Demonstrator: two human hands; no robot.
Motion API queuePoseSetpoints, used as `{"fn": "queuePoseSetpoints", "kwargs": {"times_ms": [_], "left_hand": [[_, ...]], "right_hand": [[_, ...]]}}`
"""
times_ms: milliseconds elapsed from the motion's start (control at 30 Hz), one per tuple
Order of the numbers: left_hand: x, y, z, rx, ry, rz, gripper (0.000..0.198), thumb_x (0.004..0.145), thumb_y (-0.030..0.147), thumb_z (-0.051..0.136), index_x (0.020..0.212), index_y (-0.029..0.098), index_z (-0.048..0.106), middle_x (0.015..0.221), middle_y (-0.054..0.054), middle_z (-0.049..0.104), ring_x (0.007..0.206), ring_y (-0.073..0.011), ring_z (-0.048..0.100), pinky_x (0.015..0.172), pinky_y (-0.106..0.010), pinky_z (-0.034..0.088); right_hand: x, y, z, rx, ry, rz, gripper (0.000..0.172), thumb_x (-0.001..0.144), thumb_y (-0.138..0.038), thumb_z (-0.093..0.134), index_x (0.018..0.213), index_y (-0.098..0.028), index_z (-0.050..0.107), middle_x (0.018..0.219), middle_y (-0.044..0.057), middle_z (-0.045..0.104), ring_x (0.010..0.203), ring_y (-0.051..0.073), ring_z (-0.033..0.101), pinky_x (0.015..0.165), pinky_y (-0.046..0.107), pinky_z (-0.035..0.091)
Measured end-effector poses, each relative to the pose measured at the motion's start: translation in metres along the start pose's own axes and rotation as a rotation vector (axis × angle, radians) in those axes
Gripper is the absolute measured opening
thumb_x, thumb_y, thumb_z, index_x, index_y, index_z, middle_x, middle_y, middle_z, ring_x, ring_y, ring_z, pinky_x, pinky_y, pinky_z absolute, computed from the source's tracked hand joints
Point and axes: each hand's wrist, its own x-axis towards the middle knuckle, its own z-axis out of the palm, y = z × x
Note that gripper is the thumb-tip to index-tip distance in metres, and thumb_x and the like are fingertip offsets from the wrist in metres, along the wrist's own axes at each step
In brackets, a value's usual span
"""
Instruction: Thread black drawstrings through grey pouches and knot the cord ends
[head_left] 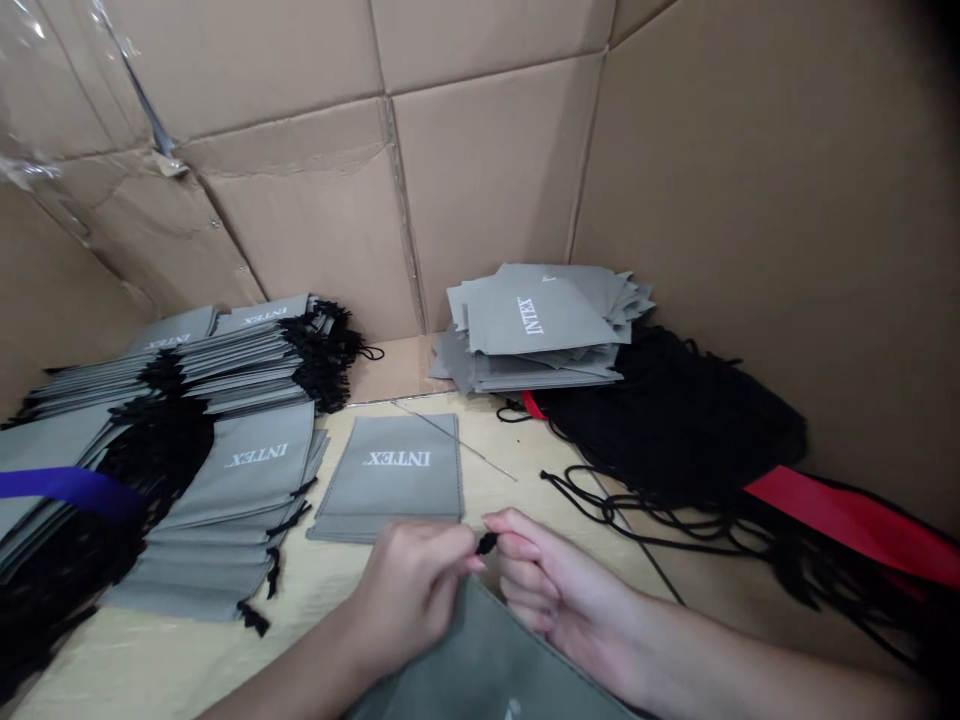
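Observation:
My left hand (405,595) and my right hand (562,590) meet in front of me, with their fingertips pinching the short black cord end (487,543) of a drawstring. Below them lies a grey fabric drawstring pouch (487,655), partly hidden by both hands and cut off by the bottom of the picture. Just above my fingers, a flat grey pouch printed "INTEX" (390,475) lies on the light wooden table (330,580). It does not touch my hands.
Stacks of grey INTEX pouches (240,470) with black cords fill the left of the table. Another grey stack (540,330) sits on a black fabric pile (667,420) with loose cords and a red strip (847,520). Cardboard walls (787,200) surround the table at the back and right.

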Motion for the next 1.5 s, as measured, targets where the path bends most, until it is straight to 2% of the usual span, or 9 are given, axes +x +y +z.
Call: {"fn": "queuePoseSetpoints", "kwargs": {"times_ms": [200,300,400,567,700,800,1000,1233,1500], "left_hand": [[-0.002,0.0,0.0,-0.105,-0.022,-0.063,0.028,0.088,0.018,0.037,0.061,0.02,0.027,0.056,0.004,0.033,0.052,-0.0103,0.035,0.052,-0.022,0.024],[-0.004,-0.004,-0.001,-0.191,0.033,-0.15,0.027,0.09,0.026,0.037,0.064,0.02,0.035,0.057,0.004,0.034,0.052,-0.0102,0.035,0.052,-0.021,0.025],[-0.001,-0.008,-0.002,-0.33,0.074,-0.274,0.029,0.089,0.035,0.04,0.065,0.018,0.042,0.058,0.004,0.038,0.055,-0.011,0.037,0.053,-0.021,0.026],[0.008,-0.009,-0.003,-0.686,-0.03,-0.452,0.036,0.084,0.046,0.045,0.068,0.014,0.052,0.06,0.003,0.041,0.057,-0.0106,0.034,0.053,-0.02,0.024],[0.009,-0.008,-0.004,-0.89,-0.108,-0.497,0.038,0.083,0.047,0.047,0.065,0.014,0.048,0.058,0.004,0.037,0.055,-0.0093,0.028,0.051,-0.02,0.02],[0.008,-0.009,-0.002,-0.951,-0.126,-0.515,0.038,0.082,0.048,0.05,0.064,0.014,0.048,0.058,0.004,0.036,0.055,-0.0091,0.027,0.051,-0.02,0.02],[0.012,-0.008,0.002,-1.086,-0.133,-0.547,0.038,0.078,0.049,0.055,0.063,0.015,0.044,0.06,0.004,0.037,0.057,-0.0094,0.03,0.054,-0.019,0.023],[0.011,-0.005,0.001,-1.071,-0.109,-0.575,0.031,0.075,0.041,0.059,0.065,0.016,0.044,0.062,0.005,0.037,0.059,-0.0096,0.031,0.056,-0.019,0.024],[0.011,-0.009,0.001,-1.031,-0.171,-0.532,0.033,0.077,0.042,0.058,0.063,0.013,0.051,0.063,0.002,0.044,0.062,-0.0107,0.038,0.059,-0.019,0.027]], "right_hand": [[0.001,-0.005,-0.001,-0.042,0.037,-0.109,0.032,0.07,-0.034,0.06,0.057,-0.02,0.034,0.042,-0.013,0.022,0.038,0.004,0.009,0.038,0.02,0.011],[0.004,-0.011,-0.002,-0.253,-0.004,-0.192,0.039,0.075,-0.042,0.06,0.055,-0.019,0.036,0.044,-0.011,0.025,0.038,0.004,0.013,0.039,0.021,0.008],[0.011,-0.02,-0.011,-0.467,0.017,-0.347,0.045,0.085,-0.048,0.044,0.052,-0.019,0.037,0.039,-0.01,0.023,0.036,0.005,0.017,0.039,0.022,0.009],[0.018,-0.031,-0.025,-0.801,0.079,-0.583,0.037,0.091,-0.045,0.034,0.069,-0.018,0.047,0.047,-0.007,0.037,0.043,0.008,0.031,0.044,0.022,0.023],[0.009,-0.027,-0.022,-1.218,0.051,-0.593,0.034,0.094,-0.044,0.03,0.087,-0.019,0.054,0.054,-0.005,0.044,0.051,0.01,0.04,0.051,0.022,0.03],[0.004,-0.024,-0.018,-1.345,0.022,-0.59,0.037,0.095,-0.043,0.026,0.091,-0.02,0.055,0.055,-0.005,0.046,0.05,0.01,0.041,0.051,0.021,0.031],[0.008,-0.021,-0.017,-1.424,-0.033,-0.565,0.027,0.087,-0.042,0.046,0.105,-0.022,0.048,0.06,-0.006,0.053,0.051,0.01,0.046,0.048,0.019,0.031],[0.012,-0.02,-0.019,-1.484,0.035,-0.514,0.019,0.086,-0.038,0.05,0.095,-0.021,0.05,0.069,-0.002,0.064,0.061,0.013,0.055,0.054,0.02,0.036],[0.009,-0.022,-0.017,-1.448,-0.07,-0.55,0.02,0.089,-0.037,0.044,0.086,-0.02,0.055,0.07,-0.002,0.064,0.058,0.01,0.051,0.054,0.021,0.033]]}}
